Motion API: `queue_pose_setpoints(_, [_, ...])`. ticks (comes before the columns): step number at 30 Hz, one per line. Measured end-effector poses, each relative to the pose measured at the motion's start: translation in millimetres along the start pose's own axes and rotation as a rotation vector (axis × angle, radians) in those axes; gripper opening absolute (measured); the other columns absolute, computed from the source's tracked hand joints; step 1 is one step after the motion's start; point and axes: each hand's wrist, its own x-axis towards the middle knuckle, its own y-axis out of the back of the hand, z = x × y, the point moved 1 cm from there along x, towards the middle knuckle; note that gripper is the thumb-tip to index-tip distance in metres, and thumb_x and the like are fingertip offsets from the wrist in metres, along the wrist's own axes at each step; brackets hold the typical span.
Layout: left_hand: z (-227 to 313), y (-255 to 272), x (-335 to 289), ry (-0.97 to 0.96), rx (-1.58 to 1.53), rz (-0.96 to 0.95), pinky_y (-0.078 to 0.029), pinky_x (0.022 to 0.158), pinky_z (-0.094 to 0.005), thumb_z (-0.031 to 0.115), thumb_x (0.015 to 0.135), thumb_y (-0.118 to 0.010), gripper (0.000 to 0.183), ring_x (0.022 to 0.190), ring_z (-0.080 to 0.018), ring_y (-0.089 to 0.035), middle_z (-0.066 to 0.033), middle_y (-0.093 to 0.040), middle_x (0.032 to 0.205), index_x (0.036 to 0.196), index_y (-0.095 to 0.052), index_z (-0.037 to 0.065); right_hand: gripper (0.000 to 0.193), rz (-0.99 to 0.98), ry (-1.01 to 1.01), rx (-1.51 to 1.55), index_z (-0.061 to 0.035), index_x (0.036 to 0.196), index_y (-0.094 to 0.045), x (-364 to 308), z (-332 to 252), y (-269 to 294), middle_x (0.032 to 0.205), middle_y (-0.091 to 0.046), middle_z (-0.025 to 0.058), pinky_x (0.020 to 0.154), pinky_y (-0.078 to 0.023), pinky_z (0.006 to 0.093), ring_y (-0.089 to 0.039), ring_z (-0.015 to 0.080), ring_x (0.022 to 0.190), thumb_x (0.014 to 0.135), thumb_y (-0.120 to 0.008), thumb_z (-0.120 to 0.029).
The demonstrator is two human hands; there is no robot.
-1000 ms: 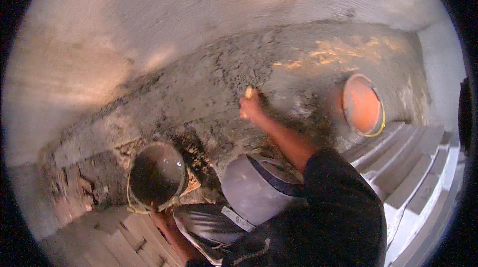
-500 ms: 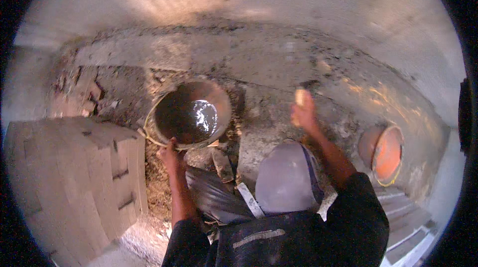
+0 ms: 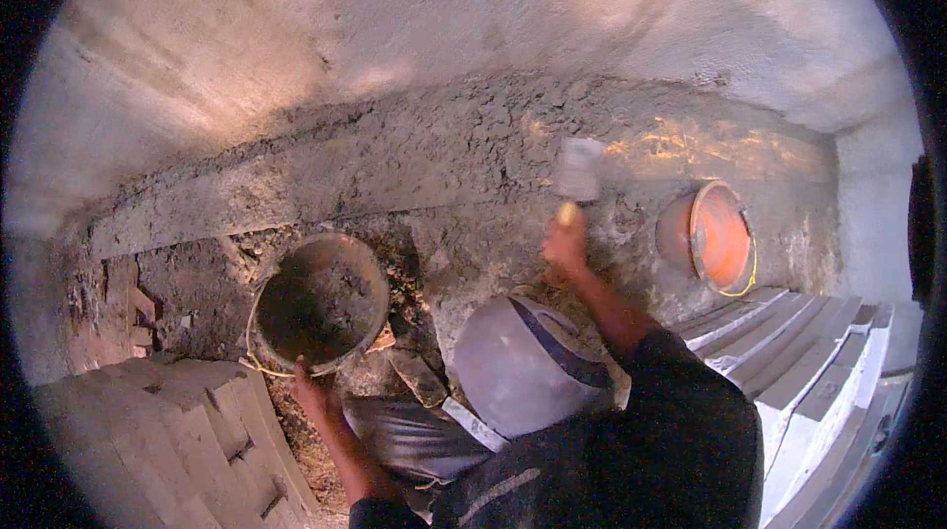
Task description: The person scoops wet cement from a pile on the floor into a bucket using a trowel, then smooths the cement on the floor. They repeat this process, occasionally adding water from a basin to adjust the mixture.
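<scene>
At the left stands a round bucket (image 3: 370,282) with a thin yellow handle and some wet grey mortar (image 3: 330,307) in it. My left hand (image 3: 314,393) is closed on its near rim. My right hand (image 3: 566,248) grips a trowel by its pale wooden handle; the flat blade (image 3: 580,169), blurred by motion, is over the rough grey mortar band (image 3: 493,135) along the foot of the wall. Whether the blade touches the surface I cannot tell.
An orange bucket (image 3: 722,238) lies tilted at the right, near stacked grey blocks (image 3: 779,342). More blocks (image 3: 187,430) stand at the lower left. Broken pieces (image 3: 143,317) lie by the far-left wall. A rounded grey shape with a dark band (image 3: 503,366) is before me.
The whole view has shifted, with the orange bucket now higher and further left. The trowel blade now shows its flat face beyond my right hand. My left hand stays on the bucket's rim.
</scene>
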Motion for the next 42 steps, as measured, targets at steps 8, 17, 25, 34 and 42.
queue_pose_setpoints(8, [16, -7, 0, 0.403, -0.669, 0.065, -0.045, 0.067, -0.0421, 0.025, 0.076, -0.062, 0.039, 0.084, -0.0272, -0.054, -0.0151, -0.055, 0.097, 0.100, -0.050, -0.003, 0.032, 0.021, 0.317, -0.473, -0.0028, 0.100, -0.040, 179, 25, 30, 0.076, -0.050, 0.0126, 0.039, -0.044, 0.0350, -0.053, 0.0206, 0.053, 0.073, -0.057, -0.008])
queue_pose_setpoints(17, [30, -10, 1, 0.397, -0.713, 0.114, -0.046, 0.067, -0.0432, 0.025, 0.077, -0.061, 0.039, 0.085, -0.0276, -0.054, -0.0142, -0.055, 0.098, 0.103, -0.050, -0.002, 0.037, -0.129, 0.061, 0.006, -0.0072, 0.102, -0.035, 134, -4, -9, 0.070, -0.045, 0.0087, 0.036, -0.042, 0.0354, -0.048, 0.0208, 0.048, 0.072, -0.055, -0.006])
queue_pose_setpoints(25, [0, -2, 12, 0.100, -0.233, -0.057, -0.049, 0.065, -0.0416, 0.026, 0.077, -0.061, 0.036, 0.087, -0.0289, -0.054, -0.0135, -0.052, 0.097, 0.098, -0.051, -0.002, 0.041, -0.390, -0.090, 0.277, -0.0117, 0.110, -0.032, 116, -36, -10, 0.068, -0.046, 0.0060, 0.038, -0.043, 0.0349, -0.050, 0.0175, 0.047, 0.075, -0.054, -0.008])
queue_pose_setpoints(34, [8, -5, 7, 0.333, -0.746, -0.014, -0.047, 0.064, -0.0437, 0.026, 0.076, -0.062, 0.040, 0.086, -0.0303, -0.054, -0.0148, -0.052, 0.097, 0.103, -0.047, 0.001, 0.057, -0.722, 0.189, 0.064, -0.0135, 0.126, -0.032, -5, -70, -59, 0.073, -0.052, 0.0056, 0.038, -0.041, 0.0278, -0.048, 0.0111, 0.046, 0.077, -0.060, -0.009])
queue_pose_setpoints(42, [6, -13, 11, 0.528, -0.970, -0.024, -0.048, 0.069, -0.0452, 0.025, 0.077, -0.062, 0.042, 0.090, -0.0303, -0.053, -0.0182, -0.050, 0.108, 0.108, -0.047, 0.000, 0.062, -0.721, 1.006, -0.308, -0.0096, 0.129, -0.033, -91, -74, -95, 0.095, -0.059, 0.0190, 0.073, -0.046, 0.0427, -0.059, 0.0309, 0.083, 0.074, -0.058, -0.021])
